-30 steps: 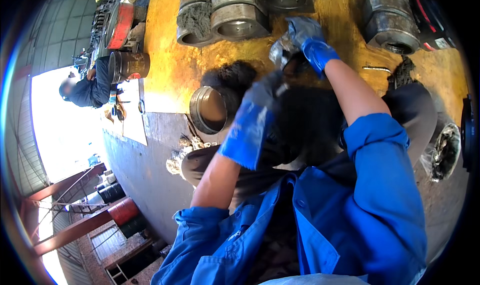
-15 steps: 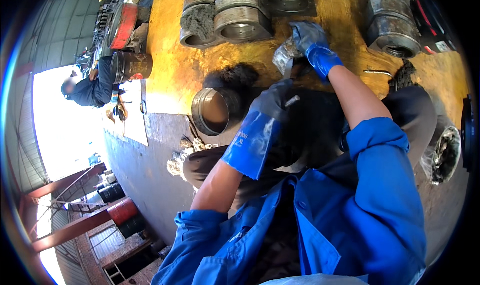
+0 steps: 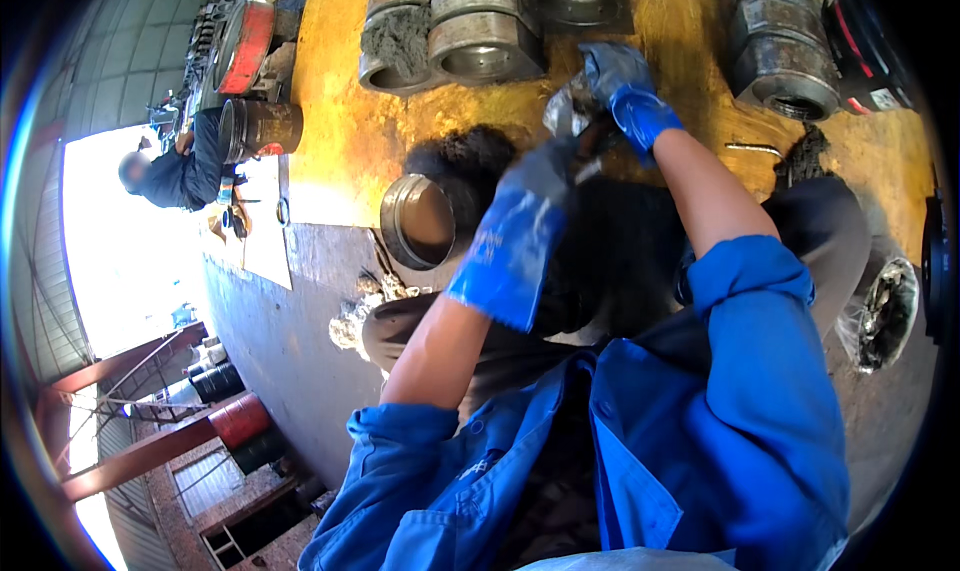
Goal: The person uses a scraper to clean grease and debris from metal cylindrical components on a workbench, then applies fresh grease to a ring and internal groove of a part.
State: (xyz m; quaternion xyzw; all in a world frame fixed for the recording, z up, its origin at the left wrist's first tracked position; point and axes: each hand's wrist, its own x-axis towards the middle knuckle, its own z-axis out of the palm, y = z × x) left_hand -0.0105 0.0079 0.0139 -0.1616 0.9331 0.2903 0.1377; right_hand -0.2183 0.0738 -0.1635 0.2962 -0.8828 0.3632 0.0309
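Observation:
My left hand [image 3: 528, 196], in a blue rubber glove with a dark grey palm, is closed around a narrow flat metal tool [image 3: 588, 173]. Its exact kind is hard to make out; a pale end sticks out beside the fist. My right hand [image 3: 618, 81], gloved alike, has its fingers curled over a shiny greyish piece [image 3: 562, 113] at the near edge of the yellow work surface [image 3: 345, 121]. Glove and blur hide much of that piece. The tool lies close against it, between the two hands.
Thick metal rings [image 3: 487, 46] stand in rows beyond my hands, with more rings [image 3: 790, 81] at right. A bucket of brown liquid [image 3: 420, 221] stands left of my left hand beside dark fibrous waste [image 3: 465, 161]. A bent metal rod [image 3: 755, 149] lies right. Another person [image 3: 180, 171] sits far left.
My left hand has moved slightly up and forward, carrying the tool toward the shiny piece and tilting it. The right hand stays nearly in place. The other person has leaned a little.

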